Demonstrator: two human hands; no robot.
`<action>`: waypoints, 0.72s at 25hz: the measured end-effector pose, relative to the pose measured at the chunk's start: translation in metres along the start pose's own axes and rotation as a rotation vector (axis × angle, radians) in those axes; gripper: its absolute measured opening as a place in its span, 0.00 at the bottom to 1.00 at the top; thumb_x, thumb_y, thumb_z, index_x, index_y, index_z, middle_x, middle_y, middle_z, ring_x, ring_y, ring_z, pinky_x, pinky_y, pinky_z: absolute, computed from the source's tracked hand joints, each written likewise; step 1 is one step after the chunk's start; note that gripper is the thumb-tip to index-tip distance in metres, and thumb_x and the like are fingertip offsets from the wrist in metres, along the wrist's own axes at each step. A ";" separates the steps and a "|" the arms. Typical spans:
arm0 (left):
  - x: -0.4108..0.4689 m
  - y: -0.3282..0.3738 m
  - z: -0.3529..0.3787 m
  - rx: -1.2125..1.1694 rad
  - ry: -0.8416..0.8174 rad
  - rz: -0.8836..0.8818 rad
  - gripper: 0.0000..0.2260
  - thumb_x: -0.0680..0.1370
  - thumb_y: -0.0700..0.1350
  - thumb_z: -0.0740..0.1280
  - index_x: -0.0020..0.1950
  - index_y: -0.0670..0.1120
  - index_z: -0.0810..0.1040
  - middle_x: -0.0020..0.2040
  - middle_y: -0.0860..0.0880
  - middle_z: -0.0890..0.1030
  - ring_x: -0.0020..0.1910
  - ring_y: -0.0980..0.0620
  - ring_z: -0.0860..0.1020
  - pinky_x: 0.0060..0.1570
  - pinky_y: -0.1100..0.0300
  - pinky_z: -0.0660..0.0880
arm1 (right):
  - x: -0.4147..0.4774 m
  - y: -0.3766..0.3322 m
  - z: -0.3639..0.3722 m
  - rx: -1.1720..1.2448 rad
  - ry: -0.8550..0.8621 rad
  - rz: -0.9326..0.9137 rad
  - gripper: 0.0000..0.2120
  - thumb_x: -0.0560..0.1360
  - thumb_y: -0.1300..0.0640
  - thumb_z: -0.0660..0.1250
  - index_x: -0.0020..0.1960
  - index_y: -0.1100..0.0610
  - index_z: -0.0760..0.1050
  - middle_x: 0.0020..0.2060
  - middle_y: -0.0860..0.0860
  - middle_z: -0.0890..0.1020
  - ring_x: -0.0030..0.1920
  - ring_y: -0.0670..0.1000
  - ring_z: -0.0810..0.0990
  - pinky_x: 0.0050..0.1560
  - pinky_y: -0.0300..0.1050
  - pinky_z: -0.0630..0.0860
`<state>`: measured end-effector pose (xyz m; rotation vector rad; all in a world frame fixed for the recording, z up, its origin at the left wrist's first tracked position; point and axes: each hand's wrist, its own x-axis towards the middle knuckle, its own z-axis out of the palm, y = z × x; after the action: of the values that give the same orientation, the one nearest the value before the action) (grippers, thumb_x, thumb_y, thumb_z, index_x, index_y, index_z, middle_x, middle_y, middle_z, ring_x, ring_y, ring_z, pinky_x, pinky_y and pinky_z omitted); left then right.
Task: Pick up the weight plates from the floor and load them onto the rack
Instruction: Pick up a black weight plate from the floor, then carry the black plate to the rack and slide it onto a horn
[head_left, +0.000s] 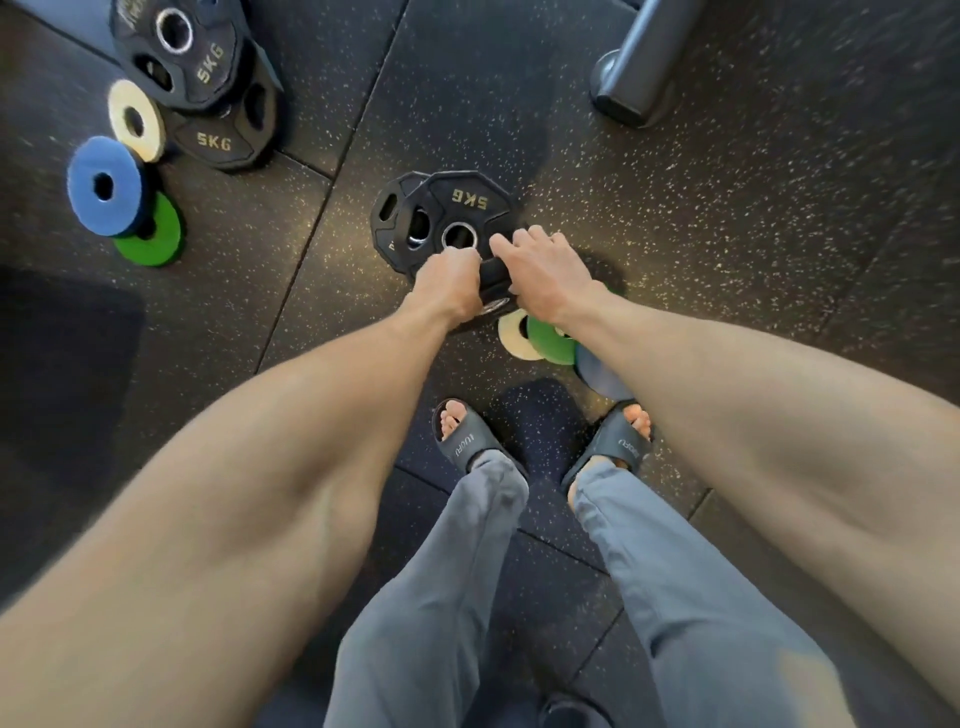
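Note:
A black 5KG weight plate (460, 208) lies on the speckled rubber floor in front of my feet, overlapping a second black plate (388, 215) on its left. My left hand (449, 283) is closed around the near edge of the top plate. My right hand (543, 273) grips the same edge just to the right, its fingers curled over the rim. Under my right wrist lie small discs: a cream one (511, 335), a green one (550, 340) and a blue one (597, 371). The rack itself is not identifiable.
At the upper left lie two more black 5KG plates (182, 57), (223, 137), plus a cream disc (136, 120), a blue disc (104, 186) and a green disc (156, 241). A grey metal foot of some equipment (631, 67) stands at the upper right. My sandalled feet (467, 439) stand near the plates.

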<state>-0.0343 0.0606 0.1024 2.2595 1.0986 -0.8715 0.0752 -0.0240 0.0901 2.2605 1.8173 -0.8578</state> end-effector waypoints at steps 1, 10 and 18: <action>-0.017 0.009 -0.023 0.025 0.022 0.022 0.13 0.73 0.39 0.70 0.56 0.43 0.78 0.52 0.41 0.81 0.52 0.40 0.80 0.52 0.49 0.76 | -0.017 -0.001 -0.027 0.025 -0.004 0.013 0.26 0.74 0.60 0.70 0.69 0.57 0.65 0.59 0.57 0.76 0.62 0.60 0.72 0.59 0.56 0.70; -0.198 0.119 -0.238 0.104 -0.001 0.130 0.16 0.67 0.44 0.71 0.53 0.48 0.76 0.48 0.46 0.77 0.51 0.42 0.79 0.52 0.49 0.79 | -0.214 0.006 -0.174 1.016 0.381 0.510 0.34 0.76 0.28 0.53 0.71 0.50 0.64 0.63 0.56 0.76 0.62 0.55 0.75 0.62 0.51 0.72; -0.308 0.200 -0.322 0.052 -0.131 0.212 0.22 0.61 0.46 0.74 0.54 0.46 0.79 0.48 0.46 0.83 0.47 0.47 0.82 0.52 0.50 0.81 | -0.301 -0.021 -0.220 1.867 0.640 0.995 0.35 0.70 0.24 0.54 0.57 0.54 0.70 0.56 0.54 0.80 0.58 0.57 0.79 0.65 0.60 0.73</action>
<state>0.0892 -0.0005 0.5711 2.2746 0.7715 -0.9532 0.0974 -0.1841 0.4266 3.7198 -1.2288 -1.9469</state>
